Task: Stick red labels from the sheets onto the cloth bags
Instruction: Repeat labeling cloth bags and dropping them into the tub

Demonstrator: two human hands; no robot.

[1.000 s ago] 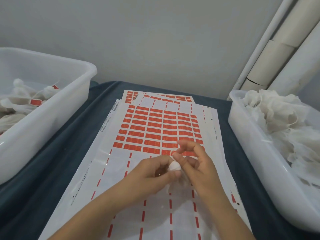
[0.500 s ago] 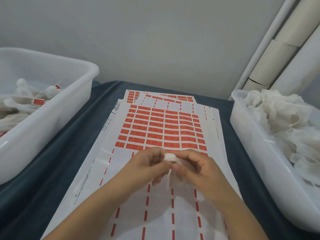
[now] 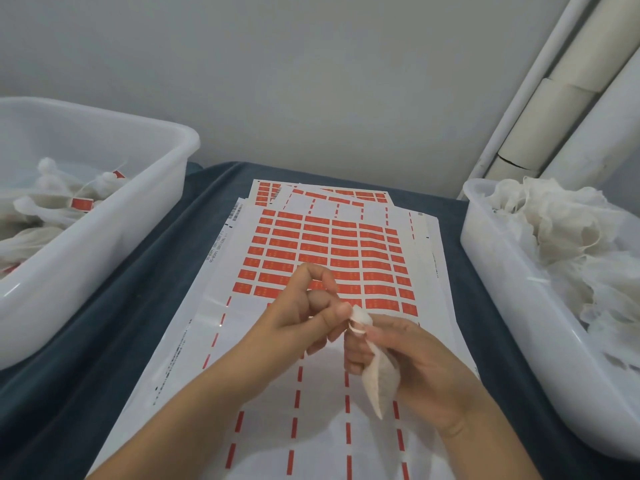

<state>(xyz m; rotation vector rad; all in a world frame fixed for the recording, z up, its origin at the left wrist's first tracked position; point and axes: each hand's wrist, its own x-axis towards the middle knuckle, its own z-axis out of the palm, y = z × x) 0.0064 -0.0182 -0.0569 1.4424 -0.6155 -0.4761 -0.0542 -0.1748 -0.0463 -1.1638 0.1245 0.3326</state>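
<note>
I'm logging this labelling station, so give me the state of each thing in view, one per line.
cloth bag: held over the sheets, no label visible on it
left hand: pinching the bag's top
right hand: gripping the bag
top label sheet: near rows peeled, far rows full
left bin: holds labelled bags
right bin: piled with unlabelled bags

I see the cloth bag (image 3: 379, 372) now hanging long from my right hand (image 3: 412, 358), no longer bunched between both, while my left hand (image 3: 304, 313) pinches its knotted top, index finger lifted.
</note>
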